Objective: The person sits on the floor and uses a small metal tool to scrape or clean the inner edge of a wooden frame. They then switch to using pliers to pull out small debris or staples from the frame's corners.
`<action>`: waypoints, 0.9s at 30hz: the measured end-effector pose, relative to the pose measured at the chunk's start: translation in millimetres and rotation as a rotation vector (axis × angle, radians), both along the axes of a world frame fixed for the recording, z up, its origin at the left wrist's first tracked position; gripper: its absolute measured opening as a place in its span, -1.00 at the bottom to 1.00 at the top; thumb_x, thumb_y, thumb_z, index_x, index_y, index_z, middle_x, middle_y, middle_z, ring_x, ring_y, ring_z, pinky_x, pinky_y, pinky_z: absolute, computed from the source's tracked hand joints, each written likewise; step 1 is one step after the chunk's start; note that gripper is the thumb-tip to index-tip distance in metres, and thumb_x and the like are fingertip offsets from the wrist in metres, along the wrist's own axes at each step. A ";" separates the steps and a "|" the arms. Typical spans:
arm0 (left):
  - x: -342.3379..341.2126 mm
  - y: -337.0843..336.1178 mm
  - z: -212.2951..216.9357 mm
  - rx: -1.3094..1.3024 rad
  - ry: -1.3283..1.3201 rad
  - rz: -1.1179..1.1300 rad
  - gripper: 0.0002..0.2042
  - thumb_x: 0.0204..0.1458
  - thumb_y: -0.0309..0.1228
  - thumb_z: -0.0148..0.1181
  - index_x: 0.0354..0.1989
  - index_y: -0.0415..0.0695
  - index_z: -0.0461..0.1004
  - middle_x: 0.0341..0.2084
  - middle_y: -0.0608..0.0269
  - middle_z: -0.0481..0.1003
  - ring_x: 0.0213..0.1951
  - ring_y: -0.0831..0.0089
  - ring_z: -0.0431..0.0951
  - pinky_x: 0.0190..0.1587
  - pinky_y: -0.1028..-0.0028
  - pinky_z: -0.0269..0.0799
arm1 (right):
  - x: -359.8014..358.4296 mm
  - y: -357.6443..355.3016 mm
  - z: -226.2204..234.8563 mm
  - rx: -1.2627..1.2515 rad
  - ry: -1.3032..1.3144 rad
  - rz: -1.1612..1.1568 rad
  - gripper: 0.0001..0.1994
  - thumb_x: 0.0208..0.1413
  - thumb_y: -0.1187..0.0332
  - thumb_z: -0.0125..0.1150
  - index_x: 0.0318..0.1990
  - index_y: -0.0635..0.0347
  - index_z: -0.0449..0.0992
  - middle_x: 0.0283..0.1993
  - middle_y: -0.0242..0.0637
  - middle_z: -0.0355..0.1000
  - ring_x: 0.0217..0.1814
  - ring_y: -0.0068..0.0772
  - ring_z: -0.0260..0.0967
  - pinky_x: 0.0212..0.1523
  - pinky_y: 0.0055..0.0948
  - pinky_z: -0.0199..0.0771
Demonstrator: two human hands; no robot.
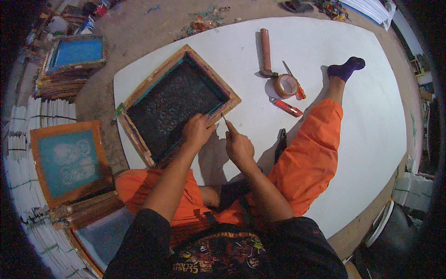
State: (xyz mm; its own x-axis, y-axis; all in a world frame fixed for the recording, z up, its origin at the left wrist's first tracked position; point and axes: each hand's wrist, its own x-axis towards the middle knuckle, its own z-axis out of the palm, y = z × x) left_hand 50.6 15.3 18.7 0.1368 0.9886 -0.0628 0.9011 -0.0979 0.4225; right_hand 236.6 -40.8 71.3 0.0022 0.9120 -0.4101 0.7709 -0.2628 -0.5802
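Observation:
A wooden screen-printing frame (155, 76) with dark mesh and a faint pale pattern lies tilted on the white board. My left hand (197, 130) is closed over its near right rail, fingers gripping the wood. Just right of it, my right hand (240, 148) is closed round a thin tool (224, 117), whose narrow tip points up toward the outer side of that rail. My fist hides the handle, so its kind is unclear. Whether the tip touches the wood, I cannot tell.
On the white board (367, 125) rest a hammer (265, 49), a tape roll (280, 87), a red cutter knife (288, 108) and an orange-handled tool (301, 93). My outstretched orange-trousered leg (309, 149) crosses it. More frames (39, 139) and paper stacks (16, 162) stand left.

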 end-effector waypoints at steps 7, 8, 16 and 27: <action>6.4 6.5 -10.2 0.067 -0.087 -0.024 -0.56 0.01 -0.15 0.42 0.00 -0.17 0.64 -0.21 0.04 0.61 -0.17 -0.01 0.63 -0.10 0.11 0.56 | -4.6 2.1 10.5 0.010 -0.041 0.015 -0.54 0.42 0.19 -0.06 0.43 -0.20 0.32 -0.34 0.18 0.58 -0.31 0.33 0.56 -0.28 0.24 0.51; 6.9 7.0 -10.6 0.064 -0.097 -0.028 -0.57 0.01 -0.16 0.42 -0.01 -0.17 0.64 -0.22 0.04 0.61 -0.17 -0.01 0.63 -0.10 0.11 0.55 | -4.5 1.0 9.5 0.025 -0.040 0.021 -0.55 0.42 0.19 -0.06 0.43 -0.19 0.32 -0.35 0.18 0.58 -0.32 0.33 0.57 -0.29 0.24 0.51; 6.8 9.0 -2.2 0.028 -0.049 -0.023 -0.57 -0.02 -0.18 0.45 -0.02 -0.15 0.64 -0.24 0.02 0.61 -0.17 -0.02 0.64 -0.10 0.11 0.55 | -10.8 7.4 24.9 -0.045 -0.119 0.063 -0.51 0.38 0.22 -0.03 0.45 -0.16 0.26 -0.29 0.11 0.62 -0.28 0.23 0.61 -0.26 0.21 0.58; 4.5 36.8 -29.7 -0.276 0.085 -0.043 -0.72 -0.04 -0.31 0.43 -0.16 -0.14 0.62 -0.27 0.01 0.60 -0.17 -0.03 0.64 -0.08 0.09 0.56 | -45.4 23.6 48.0 -0.105 -0.132 0.020 -0.51 0.31 0.33 -0.06 0.37 0.22 0.34 -0.16 0.20 0.61 -0.10 0.23 0.62 -0.08 0.19 0.58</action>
State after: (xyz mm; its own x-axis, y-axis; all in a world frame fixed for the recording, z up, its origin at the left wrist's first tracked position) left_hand 55.1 52.1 -11.0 0.1606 0.9259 -0.3420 0.9319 -0.0281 0.3616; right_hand 191.1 -17.2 119.3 0.0447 0.8648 -0.5001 0.8440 -0.3005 -0.4442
